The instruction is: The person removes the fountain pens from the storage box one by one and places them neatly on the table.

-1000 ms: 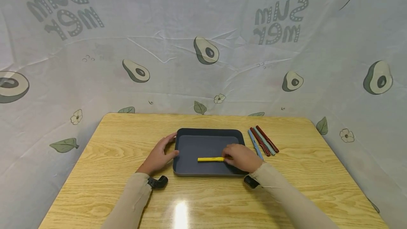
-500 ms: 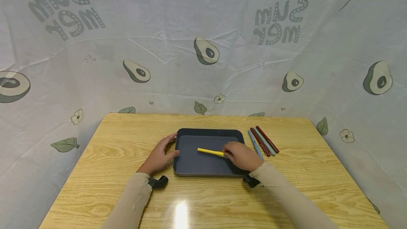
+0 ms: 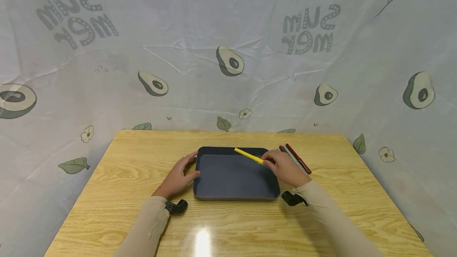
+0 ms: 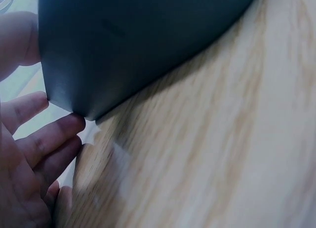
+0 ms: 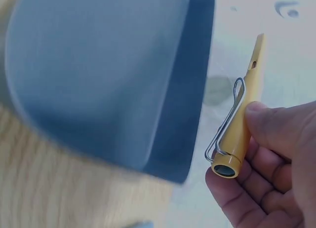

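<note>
My right hand (image 3: 285,167) pinches a yellow pen (image 3: 248,156) by its clip end, above the right part of a dark grey tray (image 3: 235,177). In the right wrist view the pen (image 5: 239,122) shows a wire clip and an open round cap end, with the thumb on one side and fingers on the other. My left hand (image 3: 178,175) rests at the tray's left end with fairly straight fingers. The left wrist view shows those fingertips (image 4: 71,124) touching the tray's outer wall (image 4: 133,45) near a lower corner.
Several pens (image 3: 296,157), dark red and light blue or green, lie side by side right of the tray, partly hidden by my right hand. The wooden table (image 3: 143,150) ends at a printed cloth backdrop (image 3: 192,102).
My right hand has lifted the yellow pen off the tray floor and carried it up and right, tilting it. The left hand and the tray stay put; the head view has shifted slightly.
</note>
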Available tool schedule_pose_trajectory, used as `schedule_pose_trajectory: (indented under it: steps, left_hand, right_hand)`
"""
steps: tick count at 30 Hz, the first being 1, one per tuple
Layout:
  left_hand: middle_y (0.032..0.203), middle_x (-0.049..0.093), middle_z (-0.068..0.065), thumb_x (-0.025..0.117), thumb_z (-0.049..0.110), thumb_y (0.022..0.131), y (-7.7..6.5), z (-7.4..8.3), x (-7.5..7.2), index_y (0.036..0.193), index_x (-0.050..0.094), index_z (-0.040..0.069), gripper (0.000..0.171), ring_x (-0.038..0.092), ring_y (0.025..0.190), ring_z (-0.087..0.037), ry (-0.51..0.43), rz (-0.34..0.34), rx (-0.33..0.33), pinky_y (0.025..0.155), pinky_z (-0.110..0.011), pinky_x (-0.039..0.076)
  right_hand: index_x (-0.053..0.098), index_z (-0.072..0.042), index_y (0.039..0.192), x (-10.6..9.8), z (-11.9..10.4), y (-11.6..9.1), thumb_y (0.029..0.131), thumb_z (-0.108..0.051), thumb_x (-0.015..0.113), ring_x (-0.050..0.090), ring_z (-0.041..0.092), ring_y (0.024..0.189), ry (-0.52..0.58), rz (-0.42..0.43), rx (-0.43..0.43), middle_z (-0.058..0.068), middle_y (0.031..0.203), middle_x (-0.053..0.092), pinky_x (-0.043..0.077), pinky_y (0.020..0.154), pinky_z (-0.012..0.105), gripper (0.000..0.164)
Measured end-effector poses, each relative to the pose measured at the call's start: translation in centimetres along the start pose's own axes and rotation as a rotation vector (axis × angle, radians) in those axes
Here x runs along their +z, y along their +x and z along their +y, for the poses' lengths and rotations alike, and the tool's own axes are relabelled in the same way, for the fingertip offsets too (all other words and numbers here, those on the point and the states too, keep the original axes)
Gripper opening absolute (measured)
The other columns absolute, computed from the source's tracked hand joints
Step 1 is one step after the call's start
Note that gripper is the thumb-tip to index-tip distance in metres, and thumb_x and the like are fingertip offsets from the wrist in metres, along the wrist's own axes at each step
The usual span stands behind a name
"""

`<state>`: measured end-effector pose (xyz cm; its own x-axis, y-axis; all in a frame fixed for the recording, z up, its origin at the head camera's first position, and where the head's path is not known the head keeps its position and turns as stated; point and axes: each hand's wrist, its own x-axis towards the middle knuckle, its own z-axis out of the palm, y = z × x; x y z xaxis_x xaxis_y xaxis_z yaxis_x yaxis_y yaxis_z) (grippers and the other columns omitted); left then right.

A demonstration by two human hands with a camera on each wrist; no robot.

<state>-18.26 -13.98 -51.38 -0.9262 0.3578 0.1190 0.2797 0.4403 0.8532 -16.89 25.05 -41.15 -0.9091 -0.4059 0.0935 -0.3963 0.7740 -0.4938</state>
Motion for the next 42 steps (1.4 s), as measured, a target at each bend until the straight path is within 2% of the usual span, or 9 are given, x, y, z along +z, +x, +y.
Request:
schedule_pose_trajectory:
  steps: [4,6,7,10,17,24,32,39,42]
  left_hand:
    - [0.153,0.050,-0.011,0.071,0.034,0.100,0.1,-0.1,0.2,0.163,0.034,0.022,0.074,0.041,0.146,-0.035,-0.005,0.004,0.001,0.121,-0.065,0.029]
    - [0.154,0.050,-0.011,0.071,0.034,0.100,0.1,-0.2,0.2,0.163,0.034,0.022,0.074,0.041,0.147,-0.035,-0.004,0.001,0.000,0.121,-0.065,0.028]
    - [0.154,0.050,-0.011,0.071,0.034,0.100,0.1,-0.2,0.2,0.163,0.034,0.021,0.074,0.041,0.147,-0.035,-0.005,0.001,0.003,0.121,-0.065,0.028]
    - [0.154,0.049,-0.010,0.070,0.034,0.101,0.1,-0.3,0.2,0.163,0.033,0.022,0.074,0.040,0.147,-0.034,-0.007,0.000,-0.003,0.121,-0.064,0.029]
    - [0.153,0.049,-0.010,0.071,0.034,0.100,-0.1,-0.4,0.0,0.163,0.034,0.024,0.073,0.041,0.147,-0.032,-0.020,0.002,-0.028,0.121,-0.063,0.030]
    - [0.153,0.050,-0.011,0.071,0.034,0.100,-0.1,-0.4,0.0,0.163,0.035,0.022,0.074,0.042,0.146,-0.034,-0.014,0.003,-0.013,0.120,-0.065,0.031]
    - [0.152,0.050,-0.012,0.071,0.032,0.100,0.2,-0.4,0.1,0.162,0.036,0.022,0.072,0.042,0.146,-0.035,-0.025,0.013,-0.002,0.120,-0.066,0.030]
    - [0.151,0.051,-0.015,0.072,0.028,0.100,0.1,-0.2,0.1,0.162,0.037,0.018,0.072,0.042,0.145,-0.037,-0.042,0.020,-0.002,0.119,-0.068,0.029]
    - [0.152,0.051,-0.013,0.071,0.030,0.100,0.0,-0.1,0.0,0.162,0.036,0.020,0.072,0.041,0.146,-0.037,-0.034,0.009,-0.008,0.119,-0.067,0.029]
  right_hand:
    - [0.072,-0.007,0.112,-1.3,1.4,-0.3,0.104,-0.011,0.062,0.051,0.015,0.067,0.052,0.040,0.061,0.008,0.097,0.069,0.044,0.056,0.029,0.013]
    - [0.072,-0.004,0.114,-1.8,2.3,-0.6,0.104,-0.009,0.062,0.060,0.020,0.074,0.075,0.073,0.075,0.011,0.101,0.071,0.049,0.059,0.028,0.015]
    - [0.071,-0.003,0.115,-2.0,2.8,-0.7,0.104,-0.008,0.062,0.061,0.023,0.074,0.091,0.083,0.085,0.014,0.104,0.072,0.050,0.056,0.029,0.016]
    - [0.071,0.000,0.116,-2.6,4.3,-1.0,0.105,-0.008,0.060,0.065,0.028,0.080,0.115,0.112,0.125,0.018,0.106,0.072,0.052,0.057,0.028,0.017]
    - [0.069,0.000,0.120,-3.5,8.0,-2.1,0.107,-0.014,0.058,0.056,0.018,0.072,0.097,0.130,0.228,0.016,0.101,0.071,0.044,0.055,0.029,0.022]
    - [0.067,0.005,0.123,-4.5,10.8,-3.1,0.108,-0.013,0.056,0.063,0.024,0.081,0.065,0.166,0.291,0.020,0.104,0.071,0.050,0.063,0.034,0.026]
    - [0.065,0.011,0.121,-4.5,13.5,-4.0,0.108,-0.013,0.055,0.065,0.033,0.089,0.052,0.145,0.396,0.025,0.107,0.068,0.052,0.067,0.039,0.029]
    - [0.065,0.013,0.120,-3.8,15.0,-4.0,0.109,-0.011,0.053,0.060,0.024,0.077,0.070,0.116,0.437,0.024,0.102,0.069,0.048,0.061,0.035,0.030]
    - [0.066,0.012,0.120,-3.6,15.2,-3.9,0.108,-0.012,0.054,0.062,0.026,0.080,0.064,0.108,0.454,0.024,0.103,0.070,0.052,0.064,0.038,0.030]
